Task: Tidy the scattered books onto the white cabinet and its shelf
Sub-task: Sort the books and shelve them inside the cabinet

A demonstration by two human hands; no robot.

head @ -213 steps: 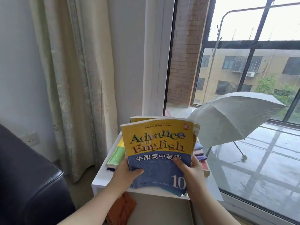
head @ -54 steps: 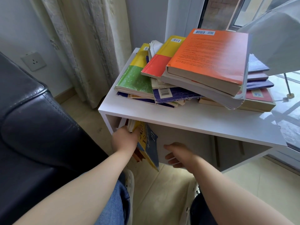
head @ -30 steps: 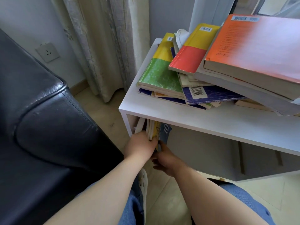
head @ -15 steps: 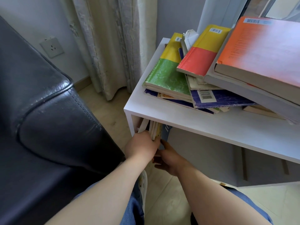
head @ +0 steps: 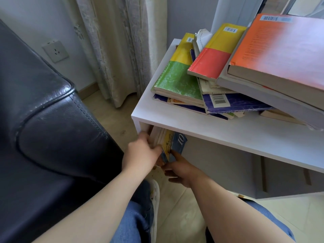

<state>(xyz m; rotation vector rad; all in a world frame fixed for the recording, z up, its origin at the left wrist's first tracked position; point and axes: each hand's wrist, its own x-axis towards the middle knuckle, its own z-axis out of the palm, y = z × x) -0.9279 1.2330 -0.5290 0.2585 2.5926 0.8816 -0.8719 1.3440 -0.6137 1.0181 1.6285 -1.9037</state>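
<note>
Both forearms are bare as far up as can be seen, as are the left hand and right hand. The legs are in blue denim jeans, paler over the right knee. One foot wears a white slipper with small yellow and orange marks on its upper.

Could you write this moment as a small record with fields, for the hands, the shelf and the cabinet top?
left hand: grips the upright books on the shelf, at its left end
right hand: holds the blue and yellow book from below
white cabinet top: untidy pile of books, orange book uppermost
beside: dark sofa, curtain
</note>
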